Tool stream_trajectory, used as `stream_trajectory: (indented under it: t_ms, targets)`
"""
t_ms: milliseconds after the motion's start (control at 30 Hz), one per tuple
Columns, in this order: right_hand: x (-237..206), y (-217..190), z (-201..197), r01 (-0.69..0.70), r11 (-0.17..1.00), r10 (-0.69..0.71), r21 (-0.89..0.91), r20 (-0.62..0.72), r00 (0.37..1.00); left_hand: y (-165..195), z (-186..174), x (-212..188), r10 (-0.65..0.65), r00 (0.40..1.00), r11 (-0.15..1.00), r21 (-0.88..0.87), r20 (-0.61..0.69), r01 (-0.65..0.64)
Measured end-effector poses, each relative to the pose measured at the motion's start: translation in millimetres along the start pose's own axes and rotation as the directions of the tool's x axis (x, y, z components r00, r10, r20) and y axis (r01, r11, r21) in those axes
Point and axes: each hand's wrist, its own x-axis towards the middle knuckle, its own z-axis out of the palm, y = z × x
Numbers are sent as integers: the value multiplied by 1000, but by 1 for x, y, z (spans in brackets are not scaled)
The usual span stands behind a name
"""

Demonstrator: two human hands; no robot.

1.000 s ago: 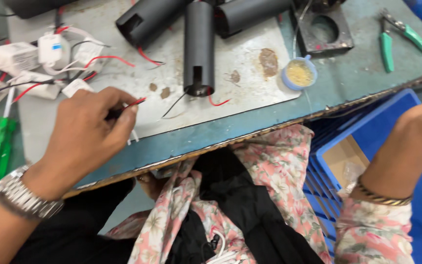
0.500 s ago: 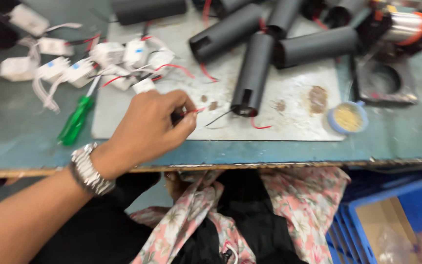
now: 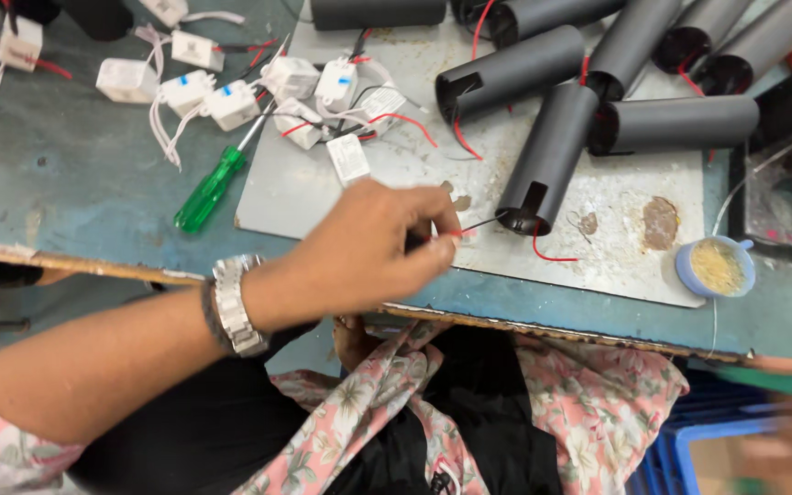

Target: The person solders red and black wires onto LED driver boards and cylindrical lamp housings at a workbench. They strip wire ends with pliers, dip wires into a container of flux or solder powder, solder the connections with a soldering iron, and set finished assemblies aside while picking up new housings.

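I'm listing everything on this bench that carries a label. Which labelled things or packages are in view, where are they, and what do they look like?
White driver boxes: small rectangular modules with wire leads, clustered at the bench's upper left; some bear small blue marks.
Labelled module: flat white rectangle with tiny dark print, lying on the grey metal plate just above the left hand.
No screens or signs in view.

The left hand (image 3: 359,252) has slid right along the grey plate (image 3: 323,197), its pinched fingers now close to the notched black tube (image 3: 550,156). The right hand, seen earlier over the blue crate (image 3: 735,449), has dropped from sight.
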Motion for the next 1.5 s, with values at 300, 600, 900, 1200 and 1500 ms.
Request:
stream_trajectory:
  t_ms: [300,600,900,1200,1500]
  targets:
    - [-56,-87,108,-782,599,380,174,798,468,23,13,-10,-3,997,999,-45,72,6]
    - [-79,-76,126,-788,615,408,-6,858,312,24,16,-11,-43,992,998,-46,118,49]
    - [-86,-69,125,-750,661,420,-14,836,354,25,20,-10,-11,995,999,-34,100,14]
    - [-86,-71,128,-758,653,406,2,844,352,24,23,-11,-46,993,998,-37,107,50]
    - [-92,-68,130,-800,600,455,-12,827,329,23,24,-10,-33,993,998,-50,110,39]
